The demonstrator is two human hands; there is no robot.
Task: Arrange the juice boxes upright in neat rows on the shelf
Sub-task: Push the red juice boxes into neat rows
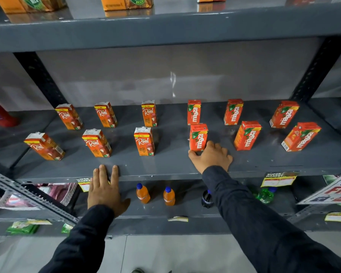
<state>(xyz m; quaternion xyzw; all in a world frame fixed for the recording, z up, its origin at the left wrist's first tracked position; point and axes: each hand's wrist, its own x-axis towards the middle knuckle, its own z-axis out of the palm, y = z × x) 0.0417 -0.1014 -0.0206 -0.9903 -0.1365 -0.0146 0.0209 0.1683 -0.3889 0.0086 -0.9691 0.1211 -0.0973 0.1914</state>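
Several orange juice boxes stand upright in two rows on the grey shelf (169, 166). Real boxes fill the left half, such as the front middle Real box (144, 141). Maaza boxes fill the right half. My right hand (212, 156) rests on the shelf with thumb and fingers around the base of the front left Maaza box (198, 137). My left hand (104, 188) lies flat with its fingertips on the shelf's front edge and holds nothing. Both arms wear dark sleeves.
The shelf below holds two orange drink bottles (143, 194), a dark bottle (207, 199) and a green bottle (266, 195). Larger orange cartons (126, 2) stand on the shelf above. Yellow price tags (278, 179) hang on the shelf edge. Dark uprights (39, 77) flank the bay.
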